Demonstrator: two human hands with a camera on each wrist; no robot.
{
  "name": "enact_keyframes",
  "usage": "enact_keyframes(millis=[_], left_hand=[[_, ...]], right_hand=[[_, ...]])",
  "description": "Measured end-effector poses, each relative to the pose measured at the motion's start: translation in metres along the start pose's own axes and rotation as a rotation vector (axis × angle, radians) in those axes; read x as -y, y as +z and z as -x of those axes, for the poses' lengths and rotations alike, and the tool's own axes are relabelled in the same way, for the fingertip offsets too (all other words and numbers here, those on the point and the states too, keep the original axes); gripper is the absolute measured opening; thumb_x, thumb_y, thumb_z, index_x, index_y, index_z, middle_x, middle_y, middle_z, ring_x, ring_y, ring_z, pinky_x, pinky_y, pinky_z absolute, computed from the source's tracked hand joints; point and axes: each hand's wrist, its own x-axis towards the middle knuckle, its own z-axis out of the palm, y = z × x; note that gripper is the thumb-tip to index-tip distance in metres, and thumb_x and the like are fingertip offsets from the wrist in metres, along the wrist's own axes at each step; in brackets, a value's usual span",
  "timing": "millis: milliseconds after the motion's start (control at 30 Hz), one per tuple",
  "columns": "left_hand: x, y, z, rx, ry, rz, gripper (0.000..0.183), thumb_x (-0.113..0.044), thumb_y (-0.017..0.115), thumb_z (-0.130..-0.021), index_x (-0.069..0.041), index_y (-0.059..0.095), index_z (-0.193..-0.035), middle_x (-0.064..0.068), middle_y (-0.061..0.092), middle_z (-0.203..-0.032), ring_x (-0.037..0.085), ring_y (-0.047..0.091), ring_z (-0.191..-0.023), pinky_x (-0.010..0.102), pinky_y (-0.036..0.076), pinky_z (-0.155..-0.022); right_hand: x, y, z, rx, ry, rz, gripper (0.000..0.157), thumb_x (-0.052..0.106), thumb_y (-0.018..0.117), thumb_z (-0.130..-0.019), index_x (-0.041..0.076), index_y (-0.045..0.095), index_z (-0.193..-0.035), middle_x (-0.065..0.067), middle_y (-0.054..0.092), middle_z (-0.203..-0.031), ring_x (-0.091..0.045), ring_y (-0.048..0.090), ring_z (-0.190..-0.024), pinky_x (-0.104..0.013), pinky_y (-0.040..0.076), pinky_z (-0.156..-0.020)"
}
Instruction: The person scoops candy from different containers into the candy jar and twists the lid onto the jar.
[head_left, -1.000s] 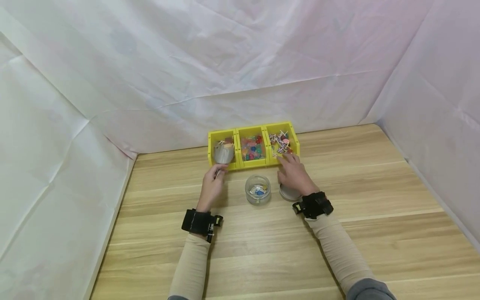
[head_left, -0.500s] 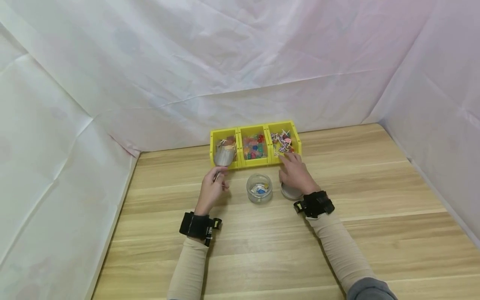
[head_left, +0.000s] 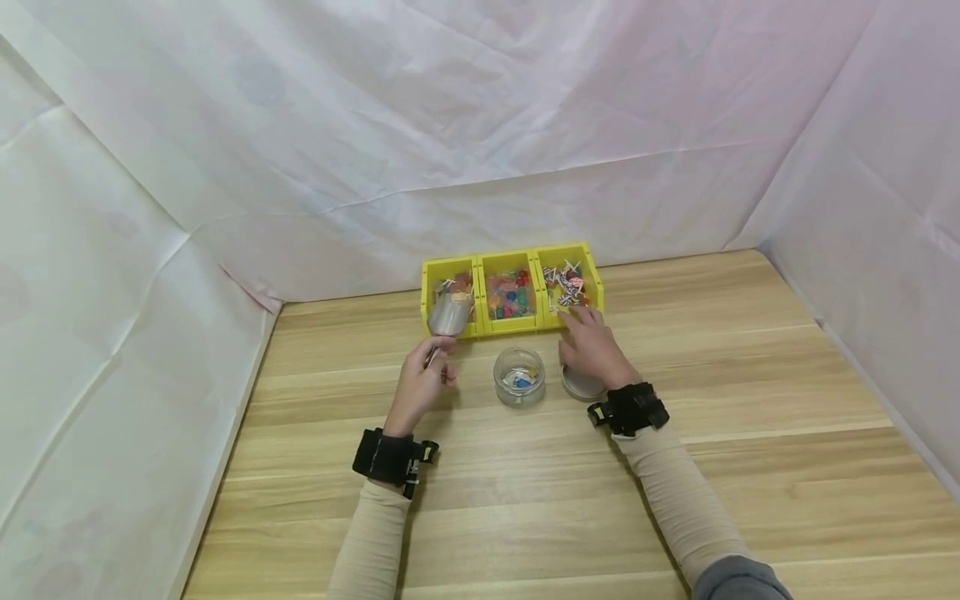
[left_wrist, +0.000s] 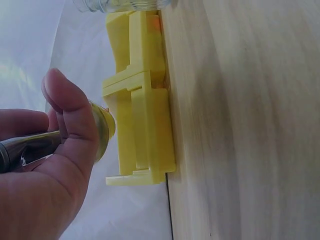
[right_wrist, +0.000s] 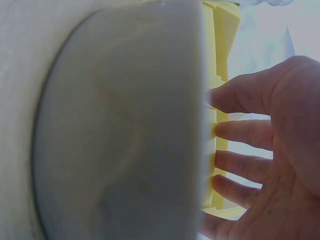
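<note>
My left hand (head_left: 420, 382) grips the handle of a metal scoop (head_left: 447, 320), with the thumb along it in the left wrist view. The scoop's bowl is over the front of the left yellow bin (head_left: 426, 287), and a tan piece shows at its far end. Several wrapped candies fill the middle bin (head_left: 511, 325). Striped lollipops (head_left: 567, 293) lie in the right bin (head_left: 596, 285). My right hand (head_left: 596, 354) reaches over a round grey lid (head_left: 581, 387), its fingers loosely extended at the right bin's front edge. Whether the fingertips touch the bin, I cannot tell.
Between the hands, an uncovered glass jar (head_left: 519, 378) stands on the wooden table (head_left: 510, 500) with a few blue, yellow and white pieces inside. White cloth (head_left: 465, 125) hangs behind the bins and along both sides.
My left wrist has drawn slightly back and to the left, and the scoop has moved slightly nearer to me at the left bin. The right hand has stayed at the right bin's front edge.
</note>
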Motion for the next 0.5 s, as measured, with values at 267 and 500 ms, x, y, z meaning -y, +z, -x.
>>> enact_keyframes(millis=[267, 500], left_hand=[[-0.0008, -0.0031, 0.0038, 0.016, 0.032, -0.034, 0.028, -0.004, 0.040, -0.104, 0.001, 0.058, -0.126, 0.028, 0.057, -0.119, 0.029, 0.061, -0.076, 0.052, 0.057, -0.074], [-0.0026, -0.0073, 0.0081, 0.035, 0.035, -0.028, 0.029, -0.005, 0.040, -0.105, 0.003, 0.056, -0.128, 0.027, 0.055, -0.121, 0.044, 0.060, -0.085, 0.058, 0.055, -0.077]], right_hand=[[0.0008, -0.0002, 0.0007, -0.007, -0.009, -0.002, 0.061, 0.016, 0.056, -0.095, 0.001, 0.036, -0.151, -0.026, 0.025, -0.157, -0.046, 0.016, -0.145, -0.067, 0.024, -0.113], [0.0023, -0.0007, 0.0016, -0.010, -0.006, -0.002, 0.061, 0.015, 0.056, -0.095, 0.000, 0.036, -0.151, -0.026, 0.025, -0.157, -0.045, 0.015, -0.146, -0.067, 0.025, -0.113]])
